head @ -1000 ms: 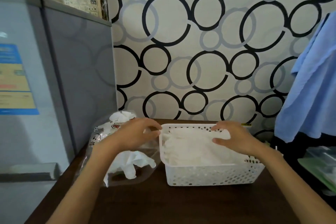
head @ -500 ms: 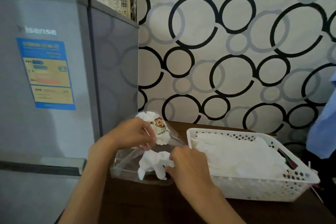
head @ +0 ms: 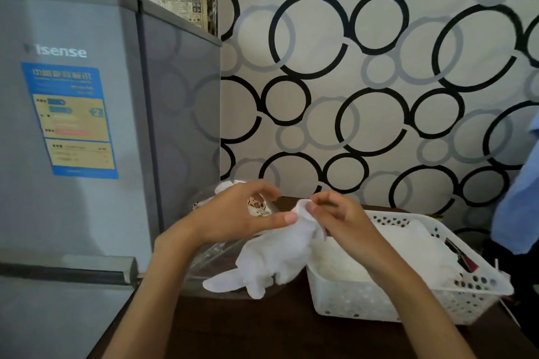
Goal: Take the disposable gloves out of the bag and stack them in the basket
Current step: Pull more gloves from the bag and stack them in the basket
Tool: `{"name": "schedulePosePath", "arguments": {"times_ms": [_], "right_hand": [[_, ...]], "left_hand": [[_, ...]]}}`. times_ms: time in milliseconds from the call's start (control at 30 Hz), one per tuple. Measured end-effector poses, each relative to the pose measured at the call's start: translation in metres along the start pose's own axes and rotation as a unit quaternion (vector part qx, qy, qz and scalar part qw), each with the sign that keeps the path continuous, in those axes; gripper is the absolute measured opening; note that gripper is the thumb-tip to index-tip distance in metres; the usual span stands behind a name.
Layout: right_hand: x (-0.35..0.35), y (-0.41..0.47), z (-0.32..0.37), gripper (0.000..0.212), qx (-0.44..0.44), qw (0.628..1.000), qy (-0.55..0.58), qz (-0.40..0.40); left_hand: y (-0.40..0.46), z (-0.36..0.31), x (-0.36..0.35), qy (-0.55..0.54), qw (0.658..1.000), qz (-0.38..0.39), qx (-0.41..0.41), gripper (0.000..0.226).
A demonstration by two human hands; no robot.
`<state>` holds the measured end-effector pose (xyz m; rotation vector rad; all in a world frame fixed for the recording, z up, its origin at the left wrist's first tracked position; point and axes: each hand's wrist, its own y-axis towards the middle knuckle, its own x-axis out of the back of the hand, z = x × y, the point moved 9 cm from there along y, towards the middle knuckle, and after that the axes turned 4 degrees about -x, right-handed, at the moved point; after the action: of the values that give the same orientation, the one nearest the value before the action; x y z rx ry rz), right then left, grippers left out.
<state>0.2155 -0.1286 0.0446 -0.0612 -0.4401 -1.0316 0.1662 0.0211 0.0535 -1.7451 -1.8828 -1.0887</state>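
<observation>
Both hands held one white glove (head: 277, 253) above the dark bench (head: 262, 329), between the clear bag (head: 210, 259) and the white basket (head: 423, 309). The left hand (head: 233, 218) pinched its cuff with thumb against curled fingers; the right hand (head: 341, 218) pinched the same edge from the other side. The glove's fingers trailed onto the bag's mouth. A stack of gloves (head: 388, 253) already lay in the basket. To do this step well, I judged the cuff should be pulled flat and the glove lifted clear of the bag, then laid squarely on the stack. The fridge (head: 87, 125) read "Hisense"; its blue label (head: 73, 119) and the bag's cartoon print were unreadable
</observation>
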Motion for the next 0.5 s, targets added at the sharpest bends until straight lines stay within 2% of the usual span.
{"name": "schedulePosePath", "arguments": {"times_ms": [100, 200, 300, 367, 400, 433, 500], "right_hand": [[0.012, 0.002, -0.013, 0.011, -0.051, 0.992, 0.114, -0.009], [0.022, 0.003, -0.02, 0.014, -0.084, 0.98, 0.183, -0.007], [0.028, 0.004, -0.018, 0.046, -0.083, 0.99, 0.114, 0.003], [0.026, 0.003, -0.011, 0.065, -0.051, 0.998, 0.021, 0.012], [0.023, 0.002, -0.007, 0.067, -0.028, 0.999, -0.025, 0.012], [0.022, 0.0, -0.004, 0.063, -0.002, 0.998, -0.059, 0.004], [0.023, 0.0, 0.003, 0.03, 0.05, 0.996, -0.075, -0.029]], "left_hand": [[0.001, -0.01, -0.022, -0.046, 0.996, 0.068, -0.022, 0.046], [0.008, -0.004, -0.021, -0.045, 0.999, 0.015, -0.023, 0.025], [0.011, -0.003, -0.015, -0.086, 0.995, -0.052, -0.017, 0.018], [0.012, -0.008, -0.016, -0.096, 0.993, -0.059, -0.021, 0.018], [0.013, -0.012, -0.017, -0.1, 0.993, -0.054, -0.026, 0.019], [0.013, -0.015, -0.02, -0.103, 0.993, -0.046, -0.031, 0.02], [0.013, -0.02, -0.023, -0.101, 0.993, -0.041, -0.039, 0.022]]}}
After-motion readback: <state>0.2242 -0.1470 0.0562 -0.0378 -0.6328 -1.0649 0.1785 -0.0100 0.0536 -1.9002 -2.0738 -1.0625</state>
